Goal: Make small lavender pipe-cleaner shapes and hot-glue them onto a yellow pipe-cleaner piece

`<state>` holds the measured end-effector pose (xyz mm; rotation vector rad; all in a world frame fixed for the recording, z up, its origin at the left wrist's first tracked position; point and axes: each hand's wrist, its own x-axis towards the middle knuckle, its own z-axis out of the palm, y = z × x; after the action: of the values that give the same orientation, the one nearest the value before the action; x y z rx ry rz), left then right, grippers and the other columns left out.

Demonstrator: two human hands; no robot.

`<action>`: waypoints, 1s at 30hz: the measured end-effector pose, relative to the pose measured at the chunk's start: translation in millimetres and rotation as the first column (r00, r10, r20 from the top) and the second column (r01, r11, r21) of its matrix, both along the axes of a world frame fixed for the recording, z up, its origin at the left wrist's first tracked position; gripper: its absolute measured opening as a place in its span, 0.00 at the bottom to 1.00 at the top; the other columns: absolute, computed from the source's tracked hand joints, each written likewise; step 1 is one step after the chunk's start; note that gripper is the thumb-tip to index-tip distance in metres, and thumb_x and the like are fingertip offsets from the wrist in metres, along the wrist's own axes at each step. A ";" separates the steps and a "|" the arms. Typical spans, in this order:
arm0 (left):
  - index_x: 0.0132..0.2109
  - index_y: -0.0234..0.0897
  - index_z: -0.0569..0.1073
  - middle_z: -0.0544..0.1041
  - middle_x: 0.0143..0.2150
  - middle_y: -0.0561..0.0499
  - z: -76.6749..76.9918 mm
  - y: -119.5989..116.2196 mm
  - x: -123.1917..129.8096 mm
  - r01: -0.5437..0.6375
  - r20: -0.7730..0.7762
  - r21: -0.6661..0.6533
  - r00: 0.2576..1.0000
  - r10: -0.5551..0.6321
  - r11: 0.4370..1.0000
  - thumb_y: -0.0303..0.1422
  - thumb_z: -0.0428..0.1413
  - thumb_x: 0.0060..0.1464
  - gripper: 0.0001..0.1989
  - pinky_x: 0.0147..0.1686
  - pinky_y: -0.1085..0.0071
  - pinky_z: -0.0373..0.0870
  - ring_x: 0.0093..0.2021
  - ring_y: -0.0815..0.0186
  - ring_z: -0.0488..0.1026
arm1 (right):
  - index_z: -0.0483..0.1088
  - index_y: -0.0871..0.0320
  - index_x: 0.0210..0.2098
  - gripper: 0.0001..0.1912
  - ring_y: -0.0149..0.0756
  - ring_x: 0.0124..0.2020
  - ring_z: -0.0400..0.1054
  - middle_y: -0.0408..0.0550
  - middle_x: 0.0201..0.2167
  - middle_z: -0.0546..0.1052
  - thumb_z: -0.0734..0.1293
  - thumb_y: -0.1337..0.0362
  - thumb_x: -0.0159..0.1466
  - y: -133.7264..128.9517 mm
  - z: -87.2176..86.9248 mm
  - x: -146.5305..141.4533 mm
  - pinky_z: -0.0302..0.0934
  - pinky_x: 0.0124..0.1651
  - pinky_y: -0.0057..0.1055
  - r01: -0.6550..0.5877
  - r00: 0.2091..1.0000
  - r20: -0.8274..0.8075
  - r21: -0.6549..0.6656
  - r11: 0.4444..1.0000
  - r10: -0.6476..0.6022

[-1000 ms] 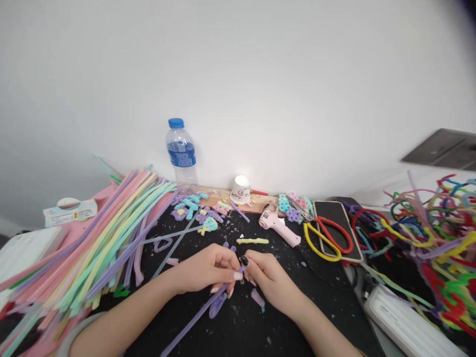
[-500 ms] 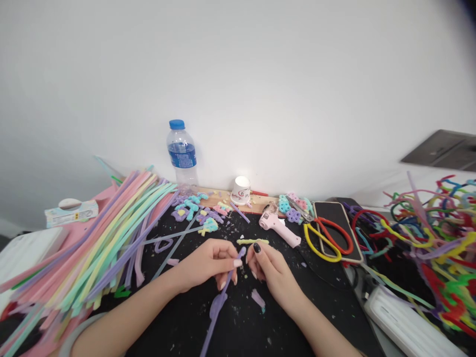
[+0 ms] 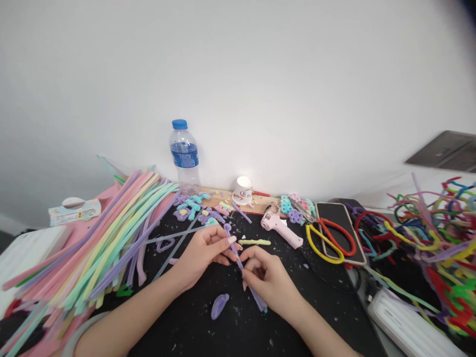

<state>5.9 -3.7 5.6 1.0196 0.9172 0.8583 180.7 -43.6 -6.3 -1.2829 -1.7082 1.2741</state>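
A purple pipe cleaner (image 3: 233, 246) slants between my hands, its top end bent over into a small knob. My left hand (image 3: 211, 248) pinches it near that end. Lower down, the fingertips of my right hand (image 3: 262, 272) are closed on the same pipe cleaner. Beneath the hands, a purple looped piece (image 3: 219, 306) lies on the black mat (image 3: 178, 322). Just beyond my right hand is a short twisted yellow pipe cleaner (image 3: 256, 242). The lower end of the purple strand passes partly behind my right hand.
Pastel pipe cleaners (image 3: 111, 238) are heaped at left, with a tangled colourful pile (image 3: 439, 238) at right. A pink glue gun (image 3: 280, 229), red-and-yellow-handled scissors (image 3: 325, 243), a phone (image 3: 334, 218), a paper cup (image 3: 243, 191) and a water bottle (image 3: 186, 158) stand or lie toward the wall.
My right hand has moved down and left and taken hold of the purple pipe cleaner. The strand now tilts the other way, and the looped piece lies apart on the mat.
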 end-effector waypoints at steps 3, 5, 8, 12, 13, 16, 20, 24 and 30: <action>0.31 0.34 0.67 0.76 0.26 0.51 -1.4 1.3 0.0 -0.023 -0.021 0.012 1.000 0.023 1.000 0.39 0.58 0.50 0.13 0.24 0.80 0.69 0.26 0.70 0.75 | 0.66 0.58 0.34 0.04 0.27 0.18 0.56 0.37 0.17 0.67 0.61 0.67 0.60 1.8 1.7 0.5 0.49 0.24 0.24 0.051 0.998 -0.041 -0.016 0.999 -0.052; 0.34 0.34 0.69 0.76 0.27 0.51 -1.7 2.7 -0.6 -0.038 -0.042 0.008 0.998 0.038 0.999 0.39 0.59 0.49 0.13 0.24 0.80 0.69 0.27 0.69 0.75 | 0.66 0.59 0.33 0.05 0.28 0.19 0.57 0.37 0.17 0.65 0.61 0.64 0.60 3.5 4.2 2.2 0.50 0.25 0.25 0.107 0.991 -0.082 -0.008 0.994 -0.107; 0.41 0.34 0.70 0.77 0.34 0.48 -1.4 5.3 -2.7 -0.076 -0.054 0.005 0.996 0.076 0.997 0.41 0.58 0.49 0.16 0.24 0.79 0.69 0.27 0.70 0.75 | 0.66 0.60 0.33 0.07 0.28 0.20 0.56 0.37 0.17 0.63 0.63 0.62 0.59 5.8 6.2 6.0 0.50 0.25 0.25 0.180 0.978 -0.111 0.018 0.983 -0.177; 0.43 0.36 0.70 0.74 0.47 0.44 -0.7 9.2 -6.8 -0.153 -0.037 0.056 0.987 0.155 0.987 0.43 0.55 0.52 0.17 0.25 0.77 0.71 0.27 0.72 0.74 | 0.68 0.60 0.34 0.08 0.28 0.20 0.56 0.38 0.19 0.63 0.63 0.61 0.60 8.1 4.4 11.2 0.50 0.25 0.26 0.225 0.970 -0.104 0.041 0.974 -0.219; 0.43 0.36 0.70 0.74 0.47 0.45 -0.4 10.2 -7.8 -0.169 -0.037 0.074 0.984 0.172 0.983 0.43 0.55 0.52 0.16 0.25 0.77 0.71 0.26 0.72 0.74 | 0.68 0.60 0.34 0.08 0.28 0.21 0.56 0.39 0.19 0.63 0.63 0.61 0.60 8.5 4.0 12.3 0.50 0.25 0.26 0.229 0.970 -0.099 0.042 0.973 -0.224; 0.44 0.36 0.70 0.75 0.36 0.49 0.7 13.2 -10.7 -0.186 -0.058 0.118 0.979 0.194 0.975 0.42 0.55 0.52 0.16 0.26 0.76 0.71 0.25 0.72 0.72 | 0.70 0.60 0.34 0.09 0.28 0.21 0.56 0.39 0.19 0.63 0.63 0.61 0.59 9.7 4.0 14.5 0.50 0.24 0.26 0.234 0.970 -0.084 0.052 0.971 -0.229; 0.43 0.34 0.70 0.72 0.22 0.54 0.7 17.3 -14.1 -0.129 -0.140 0.182 0.978 0.155 0.975 0.41 0.55 0.51 0.16 0.25 0.74 0.70 0.23 0.69 0.71 | 0.72 0.60 0.33 0.10 0.30 0.22 0.59 0.44 0.22 0.70 0.63 0.61 0.58 10.7 4.6 16.2 0.54 0.25 0.27 0.237 0.970 -0.066 0.075 0.969 -0.232; 0.40 0.34 0.71 0.71 0.20 0.55 -0.6 20.5 -17.1 -0.107 -0.187 0.262 0.969 0.159 0.959 0.40 0.56 0.51 0.14 0.25 0.73 0.69 0.22 0.69 0.69 | 0.75 0.59 0.33 0.09 0.34 0.27 0.64 0.48 0.30 0.75 0.64 0.64 0.58 12.4 1.1 19.6 0.58 0.30 0.29 0.225 0.974 -0.041 0.140 0.964 -0.221; 0.37 0.35 0.72 0.70 0.18 0.56 -1.0 22.7 -19.1 -0.093 -0.250 0.304 0.953 0.174 0.948 0.39 0.56 0.50 0.12 0.26 0.74 0.67 0.21 0.69 0.68 | 0.75 0.58 0.34 0.08 0.30 0.24 0.60 0.44 0.24 0.70 0.65 0.65 0.57 16.4 -3.9 25.6 0.54 0.27 0.27 0.260 0.966 -0.039 0.162 0.952 -0.257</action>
<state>-13.2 19.1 4.5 1.3662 1.1274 1.0029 206.2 -27.2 -10.1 -1.3409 -1.5394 0.9674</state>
